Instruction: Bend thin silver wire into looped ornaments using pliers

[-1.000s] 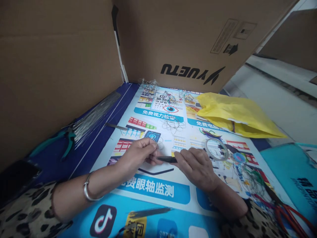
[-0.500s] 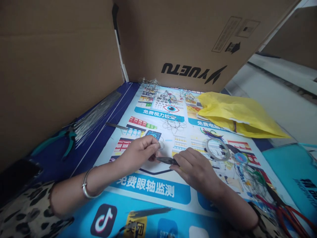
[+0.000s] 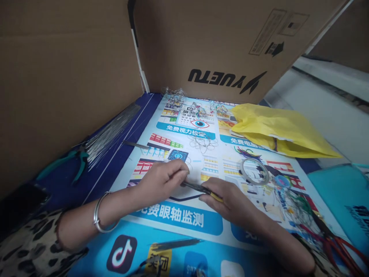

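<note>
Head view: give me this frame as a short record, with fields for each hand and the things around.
Right hand: grips pliers, nose pointing toward the other hand
Left hand: fingers pinched at the pliers' tip; what they pinch is too small to tell
Surface: printed poster
Left side: teal-handled pliers, bundle of wire rods
Right side: tape roll, yellow bag
Behind: cardboard wall

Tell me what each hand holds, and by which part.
The right hand grips slim dark yellow-handled pliers by the handles. The left hand pinches something tiny at the pliers' tip; what it is cannot be told.
</note>
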The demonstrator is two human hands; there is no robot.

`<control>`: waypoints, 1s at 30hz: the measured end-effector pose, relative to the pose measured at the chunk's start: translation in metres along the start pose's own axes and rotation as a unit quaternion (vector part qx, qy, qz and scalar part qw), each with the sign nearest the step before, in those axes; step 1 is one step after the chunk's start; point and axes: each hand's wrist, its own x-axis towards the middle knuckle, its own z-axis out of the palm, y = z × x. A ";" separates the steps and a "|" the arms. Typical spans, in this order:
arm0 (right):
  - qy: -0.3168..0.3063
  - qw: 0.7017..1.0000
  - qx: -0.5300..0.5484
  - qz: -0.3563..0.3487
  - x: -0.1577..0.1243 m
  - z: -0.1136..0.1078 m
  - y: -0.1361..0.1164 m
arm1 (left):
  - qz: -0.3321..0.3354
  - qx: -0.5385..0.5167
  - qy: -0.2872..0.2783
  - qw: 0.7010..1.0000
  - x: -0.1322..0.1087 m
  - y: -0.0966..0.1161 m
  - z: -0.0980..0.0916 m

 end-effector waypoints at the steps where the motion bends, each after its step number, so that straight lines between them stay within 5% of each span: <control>1: 0.054 0.997 -0.044 -0.018 0.000 0.003 0.001 | -0.042 -0.045 0.011 0.998 0.001 0.001 0.000; 5: 0.238 0.932 -0.250 -0.108 -0.001 0.010 0.003 | -0.193 -0.255 0.017 0.947 0.008 -0.001 0.003; 12: 0.245 0.850 -0.420 -0.203 -0.007 0.010 -0.004 | -0.230 -0.331 0.007 0.915 0.007 -0.005 0.013; 18: 0.231 0.829 -0.460 -0.218 -0.005 0.009 -0.007 | -0.258 -0.349 -0.010 0.901 0.004 -0.001 0.016; 30: 0.245 0.833 -0.449 -0.212 -0.005 0.009 -0.007 | -0.257 -0.351 -0.016 0.900 0.005 -0.004 0.019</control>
